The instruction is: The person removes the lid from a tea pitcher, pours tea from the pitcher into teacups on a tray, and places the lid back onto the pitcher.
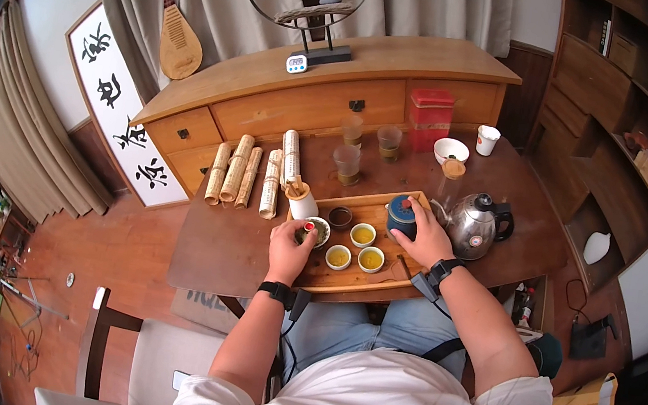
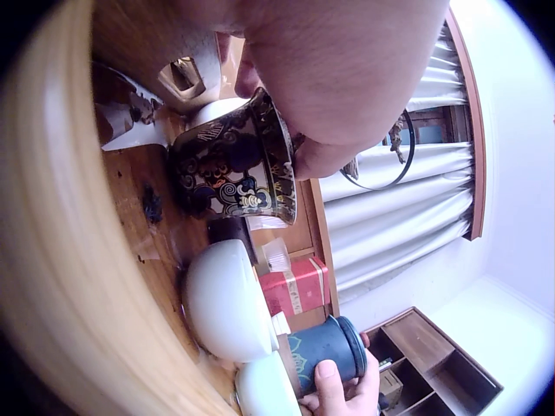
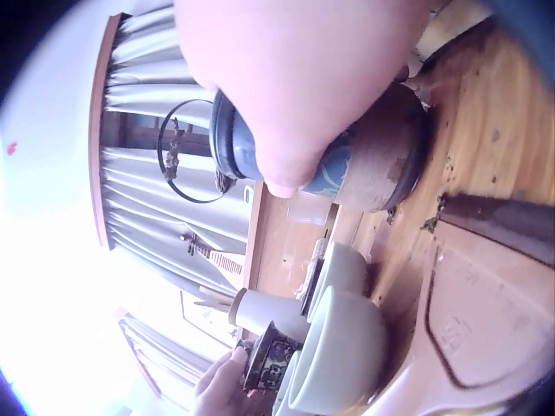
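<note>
— Two hands at work over a dark table [image 1: 250, 254], with a sideboard [image 1: 306, 92] behind it. What sits on the table?

— Biggest is the wooden tray [image 1: 346, 282] near the front edge. To its right stands a steel kettle [image 1: 477, 224], to its left four bamboo scrolls [image 1: 249, 175] lie side by side. Behind the tray are three glass cups [image 1: 348, 163], a red tin [image 1: 429, 118], a white bowl [image 1: 451, 150] and a white cup [image 1: 487, 139].

— And on the tray itself?

— A blue jar [image 1: 401, 216] at the right end, a white holder [image 1: 304, 200] with sticks at the back left, a small dark dish [image 1: 340, 217], and three white cups of yellow tea [image 1: 362, 234] in a cluster towards the front.

— What is the right hand [image 1: 427, 238] doing?

— It grips the jar — fingers curled round its side, thumb on the body. The wrist view shows the jar standing on the tray.

— The left hand [image 1: 290, 252]?

— It holds a patterned cup [image 1: 311, 232] at the tray's left end, just beside the tea cups. From the wrist, the fingers close over its flared rim [image 2: 273, 130] from above, and the cup looks tilted; whether it rests on the tray I cannot tell.

— Smallest thing?

— A small timer [image 1: 296, 63] on the sideboard.
</note>
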